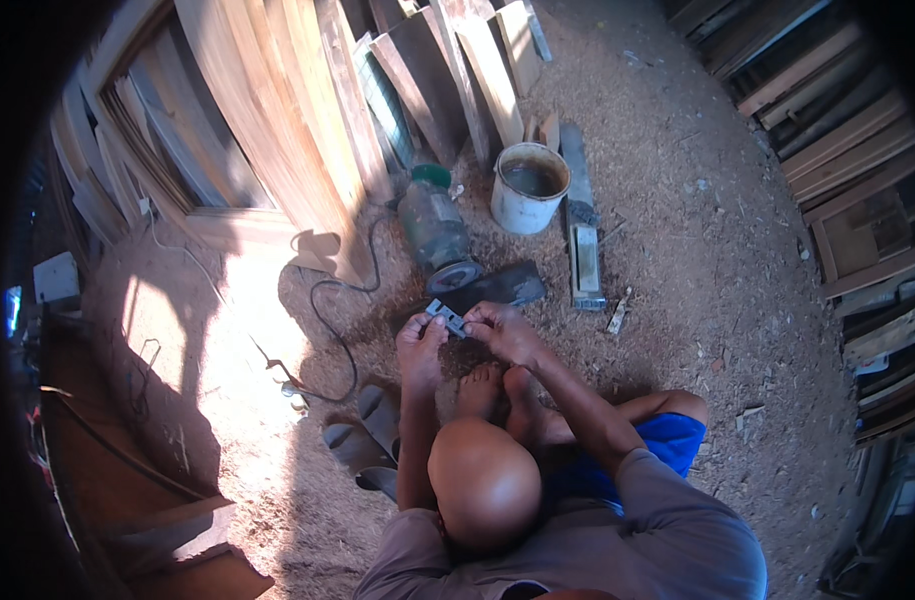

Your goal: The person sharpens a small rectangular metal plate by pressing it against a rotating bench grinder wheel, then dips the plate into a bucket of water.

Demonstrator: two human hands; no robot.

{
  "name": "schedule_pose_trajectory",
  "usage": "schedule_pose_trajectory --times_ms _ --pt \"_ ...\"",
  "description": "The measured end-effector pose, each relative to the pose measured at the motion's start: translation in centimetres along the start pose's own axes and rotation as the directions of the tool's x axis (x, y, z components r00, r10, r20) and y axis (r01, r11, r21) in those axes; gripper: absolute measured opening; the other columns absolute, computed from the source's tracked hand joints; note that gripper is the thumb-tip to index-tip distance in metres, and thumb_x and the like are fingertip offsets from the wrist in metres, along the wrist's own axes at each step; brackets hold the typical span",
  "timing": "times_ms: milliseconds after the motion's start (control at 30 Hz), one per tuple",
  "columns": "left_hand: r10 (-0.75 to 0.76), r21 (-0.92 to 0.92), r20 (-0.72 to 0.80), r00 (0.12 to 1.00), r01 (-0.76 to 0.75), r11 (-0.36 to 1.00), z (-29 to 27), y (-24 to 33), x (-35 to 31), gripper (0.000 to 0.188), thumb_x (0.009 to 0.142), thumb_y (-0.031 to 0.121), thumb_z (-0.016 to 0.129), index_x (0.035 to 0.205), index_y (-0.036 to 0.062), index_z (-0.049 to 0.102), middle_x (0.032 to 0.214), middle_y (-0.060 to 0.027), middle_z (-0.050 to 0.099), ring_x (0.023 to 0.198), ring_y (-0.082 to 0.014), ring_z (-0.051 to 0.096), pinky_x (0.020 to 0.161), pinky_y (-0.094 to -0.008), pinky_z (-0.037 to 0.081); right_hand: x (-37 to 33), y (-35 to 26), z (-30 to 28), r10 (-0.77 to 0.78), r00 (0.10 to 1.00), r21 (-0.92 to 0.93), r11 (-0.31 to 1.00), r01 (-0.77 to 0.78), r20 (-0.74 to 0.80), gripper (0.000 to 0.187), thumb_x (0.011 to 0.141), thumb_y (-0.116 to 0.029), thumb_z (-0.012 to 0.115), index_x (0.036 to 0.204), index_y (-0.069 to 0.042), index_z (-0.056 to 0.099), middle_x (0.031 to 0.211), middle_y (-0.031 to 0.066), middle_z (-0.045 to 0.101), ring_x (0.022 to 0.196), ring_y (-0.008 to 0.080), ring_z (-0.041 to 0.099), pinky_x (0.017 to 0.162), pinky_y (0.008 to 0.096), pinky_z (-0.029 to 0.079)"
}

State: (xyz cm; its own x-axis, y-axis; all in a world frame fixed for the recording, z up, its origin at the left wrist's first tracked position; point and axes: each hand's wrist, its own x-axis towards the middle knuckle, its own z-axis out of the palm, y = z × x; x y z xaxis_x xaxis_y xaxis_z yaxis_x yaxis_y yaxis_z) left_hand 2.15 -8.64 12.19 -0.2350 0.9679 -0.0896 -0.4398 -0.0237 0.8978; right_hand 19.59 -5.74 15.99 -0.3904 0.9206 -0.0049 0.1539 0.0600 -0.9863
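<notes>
Both my hands hold a small flat slotted metal plate (445, 318), tilted between them above the ground. My left hand (420, 345) pinches its left end, thumb on top. The fingers of my right hand (498, 330) close on its right end. Just beyond the plate lies a dark flat board (492, 288). A greenish grinder (432, 222) with a round grey disc (453, 277) stands behind that board, its disc toward me. My bare feet (480, 388) are just below my hands.
A white bucket (527, 212) of murky liquid stands beyond my right hand. Beside it, a long board (577, 180) carries a pale rectangular block (585, 258). A black cable (349, 340) curls at left near dark slippers (362, 445). Wooden planks (277, 100) lean at the far left; stacked timber (842, 150) lines the right.
</notes>
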Motion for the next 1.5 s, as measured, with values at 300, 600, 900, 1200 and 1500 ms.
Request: schedule_pose_trajectory --times_ms 300,600,900,1200,1500 --pt "-0.104 -0.024 0.003 0.995 0.104 0.994 -3.0 -0.6 -1.9 0.005 0.089 0.005 0.064 0.093 0.0021 0.062 0.078 -0.0018 0.061 0.066 -0.0071 0.054 0.061 -0.0215 0.045 -0.2 2.6 3.6 0.047 0.994 0.172 0.983 -0.063 0.097 0.009 0.089 -0.007 0.063 0.094 0.000 0.064 0.082 0.0009 0.063 0.078 0.0076 0.055 0.072 0.0258 0.047" --pt "-0.150 -0.442 0.263 0.953 0.258 0.859 -3.5 -1.6 -1.4 0.027 0.094 0.019 0.058 0.117 0.0046 0.055 0.107 -0.0106 0.065 0.095 -0.0221 0.064 0.084 -0.0364 0.051 -0.6 2.2 4.3 0.308 0.941 0.554 0.764 -0.332 0.140 0.011 0.094 -0.014 0.061 0.096 -0.004 0.064 0.077 -0.0013 0.062 0.064 0.0044 0.051 0.058 0.0209 0.044" --pt "-0.195 -0.441 0.568 0.800 0.496 0.748 -4.6 -1.9 -1.7 0.059 0.090 0.044 0.061 0.130 0.0028 0.047 0.108 -0.0185 0.063 0.093 -0.0303 0.064 0.076 -0.0450 0.053 -2.6 2.2 5.3 0.461 0.804 0.742 0.369 -0.559 0.377 0.010 0.093 -0.020 0.063 0.093 -0.011 0.062 0.078 -0.0032 0.059 0.064 0.0072 0.054 0.060 0.0247 0.048" --pt "-0.202 -0.394 0.423 0.883 0.380 0.837 -5.1 -3.4 -2.4 0.053 0.085 0.047 0.066 0.114 0.0039 0.057 0.090 -0.0099 0.066 0.078 -0.0250 0.066 0.068 -0.0392 0.054 -3.6 2.3 5.3 0.418 0.818 0.753 0.362 -0.549 0.396 0.010 0.093 -0.021 0.063 0.091 -0.011 0.062 0.075 -0.0039 0.060 0.059 0.0052 0.053 0.057 0.0231 0.049" --pt "-0.214 -0.410 0.497 0.841 0.445 0.796 -3.8 -2.7 -2.4 0.043 0.086 0.040 0.068 0.109 0.0054 0.057 0.089 -0.0072 0.066 0.078 -0.0227 0.066 0.069 -0.0388 0.055 -4.2 1.7 4.6 0.457 0.807 0.754 0.356 -0.552 0.375 0.011 0.092 -0.022 0.063 0.087 -0.012 0.062 0.073 -0.0041 0.060 0.056 0.0044 0.052 0.055 0.0228 0.049"
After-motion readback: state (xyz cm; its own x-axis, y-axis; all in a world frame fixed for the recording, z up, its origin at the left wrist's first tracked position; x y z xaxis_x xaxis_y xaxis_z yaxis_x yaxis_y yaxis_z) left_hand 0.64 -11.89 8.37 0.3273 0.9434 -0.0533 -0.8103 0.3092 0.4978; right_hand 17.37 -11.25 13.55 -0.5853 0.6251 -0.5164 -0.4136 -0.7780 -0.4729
